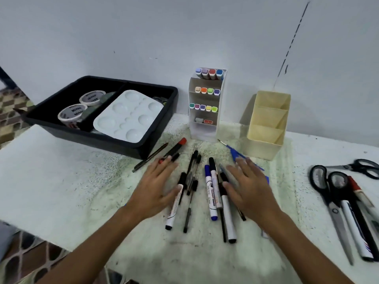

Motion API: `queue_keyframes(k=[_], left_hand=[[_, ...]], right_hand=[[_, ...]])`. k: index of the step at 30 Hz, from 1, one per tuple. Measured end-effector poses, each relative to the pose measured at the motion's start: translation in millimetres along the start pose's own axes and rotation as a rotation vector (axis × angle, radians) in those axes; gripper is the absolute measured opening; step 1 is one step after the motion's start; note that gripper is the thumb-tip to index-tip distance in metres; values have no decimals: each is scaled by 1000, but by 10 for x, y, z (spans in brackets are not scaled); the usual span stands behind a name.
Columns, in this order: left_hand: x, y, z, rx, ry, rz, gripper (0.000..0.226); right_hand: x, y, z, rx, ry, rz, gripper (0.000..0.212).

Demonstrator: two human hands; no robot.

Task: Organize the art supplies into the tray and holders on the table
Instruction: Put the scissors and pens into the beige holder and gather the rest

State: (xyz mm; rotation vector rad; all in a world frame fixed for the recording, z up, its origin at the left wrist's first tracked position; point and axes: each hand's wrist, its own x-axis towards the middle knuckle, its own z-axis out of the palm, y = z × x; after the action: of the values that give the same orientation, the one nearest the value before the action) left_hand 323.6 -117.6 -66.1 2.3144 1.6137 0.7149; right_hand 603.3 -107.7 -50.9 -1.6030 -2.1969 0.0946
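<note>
Markers (211, 193) lengthwise, caps seemingly wallward.

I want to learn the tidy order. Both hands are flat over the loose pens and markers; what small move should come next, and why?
Probably the left hand and right hand should sweep inward and bunch the pens and markers together. They lie scattered between the open hands, and the beige holder just behind looks empty.

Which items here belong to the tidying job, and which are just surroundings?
Job: loose markers and pens, scissors, black tray, beige holder, white marker rack.
Surroundings: wall, patterned floor.
</note>
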Motion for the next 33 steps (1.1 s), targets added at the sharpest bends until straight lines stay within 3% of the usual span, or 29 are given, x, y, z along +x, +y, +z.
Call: queue_keyframes(k=[3, 7, 12, 16, 19, 22, 26, 30, 33], left_hand=[[-186, -243, -118, 74, 18, 10, 72], [-350, -400, -179, 183, -73, -161, 83], [-321, -281, -30, 139, -164, -152, 97], [-95, 27, 29, 120, -77, -76, 81], [254, 114, -29, 131, -80, -45, 87], [566, -10, 3, 190, -184, -106, 92], [573, -62, 195, 166, -278, -170, 104], [463, 110, 261, 141, -244, -28, 108], [440, 182, 249, 131, -183, -4, 105]], right_hand=[[-140, 5, -66, -138, -151, 285, 81], [-351, -126, 89, -244, -177, 415, 86], [-250, -399, 313, -85, -101, 297, 77], [-146, -488, 279, 173, 6, 157, 58], [-21, -276, 137, 186, 99, 250, 47], [56, 28, 101, 12, -61, 440, 55], [-110, -25, 116, -47, -212, 272, 77], [-273, 7, -109, 293, -61, 293, 48], [-366, 408, -355, 112, 179, 332, 48]])
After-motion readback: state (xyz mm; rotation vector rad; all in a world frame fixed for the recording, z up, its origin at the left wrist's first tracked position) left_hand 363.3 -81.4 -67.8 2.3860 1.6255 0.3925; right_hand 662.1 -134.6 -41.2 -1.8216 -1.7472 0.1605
